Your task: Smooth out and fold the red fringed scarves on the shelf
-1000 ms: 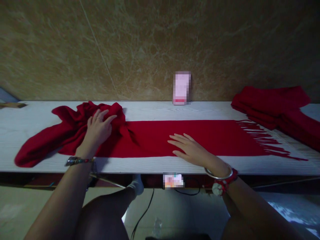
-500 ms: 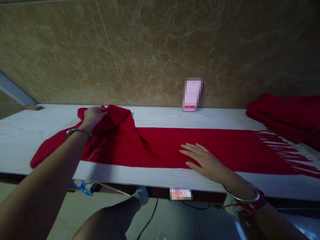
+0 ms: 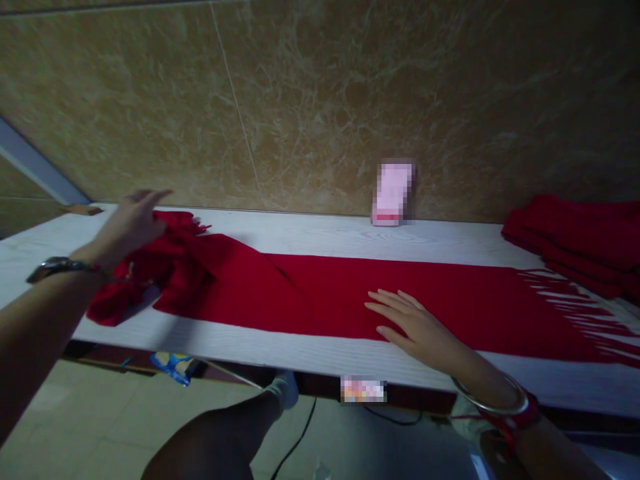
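Observation:
A long red scarf (image 3: 340, 293) lies along the white board, its fringe spread at the right end and its left end bunched in a loose heap. My right hand (image 3: 407, 323) rests flat on the scarf near its front edge, fingers spread. Above the bunched left end is my left hand (image 3: 133, 223), index finger stretched out to the right and nothing visible in its grasp. It hides part of the heap, and its lower fingers show poorly. Some fringe peeks out behind the heap, near the wall.
Folded red cloth (image 3: 575, 240) is piled at the right end of the white board (image 3: 320, 235). A blurred pink item (image 3: 393, 193) leans on the brown marbled wall (image 3: 310, 100). Beneath the front edge are a blue packet (image 3: 173, 367), a black cable (image 3: 295, 440) and my leg.
My left hand has moved left and off the cloth it was gripping. The scarf's left end is now heaped closer together. My right hand stays flat on the scarf.

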Demonstrator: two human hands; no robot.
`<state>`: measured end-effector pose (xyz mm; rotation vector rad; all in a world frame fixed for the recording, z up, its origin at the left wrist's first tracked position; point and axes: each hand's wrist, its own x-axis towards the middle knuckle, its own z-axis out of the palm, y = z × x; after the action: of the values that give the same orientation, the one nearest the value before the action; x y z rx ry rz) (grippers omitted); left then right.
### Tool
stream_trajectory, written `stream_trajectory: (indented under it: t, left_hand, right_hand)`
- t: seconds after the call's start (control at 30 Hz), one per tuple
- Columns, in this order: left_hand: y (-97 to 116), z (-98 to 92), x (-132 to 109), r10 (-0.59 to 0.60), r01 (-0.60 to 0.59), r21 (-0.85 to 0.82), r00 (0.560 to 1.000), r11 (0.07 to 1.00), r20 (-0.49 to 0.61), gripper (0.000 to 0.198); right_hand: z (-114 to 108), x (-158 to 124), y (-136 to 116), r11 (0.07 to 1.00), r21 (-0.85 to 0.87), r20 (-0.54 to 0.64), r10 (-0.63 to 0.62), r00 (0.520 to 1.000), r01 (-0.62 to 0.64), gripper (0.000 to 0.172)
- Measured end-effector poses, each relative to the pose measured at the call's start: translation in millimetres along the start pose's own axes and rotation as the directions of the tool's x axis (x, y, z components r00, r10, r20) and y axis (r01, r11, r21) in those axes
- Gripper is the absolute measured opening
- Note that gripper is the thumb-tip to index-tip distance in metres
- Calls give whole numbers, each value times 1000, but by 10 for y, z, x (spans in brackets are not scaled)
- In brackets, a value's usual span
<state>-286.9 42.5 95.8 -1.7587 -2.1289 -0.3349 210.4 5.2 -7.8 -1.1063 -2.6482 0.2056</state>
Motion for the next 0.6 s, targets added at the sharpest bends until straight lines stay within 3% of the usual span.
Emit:
stream_trajectory:
  t: [0.03,0.1,0.17,0.2,0.37,0.6]
  left_hand:
    - [163,38,-26,153,-148,-60,984,987,95,59]
    - [454,142,-113,416,-391,-141,860,909,296,54]
    - [663,258,-238,536,-509,-183,738,841,410,58]
    - [736,305,-303,542,-521,-182,710,834,450,60]
    - [859,322,-496,501,-526,-53,766,849,403,60]
    - [836,188,-536,485,-564,83,768,822,418,57]
  right_hand:
    - [-2,3,-3,1000,-2,2,-2,1000,2,40]
    - [-1,9,-7,1000,-3,0,-6,1000,6,40]
    - [4,10,-8,1000,-5,-8,-9,1000,9,40]
    - [6,7,-7,1000,-7,-15,-10,1000,10,40]
    - [-22,-7,-51,997,-28,-86,-73,994,71,38]
    - [-73,345,-478,973,-24,-118,-229,966,228,30]
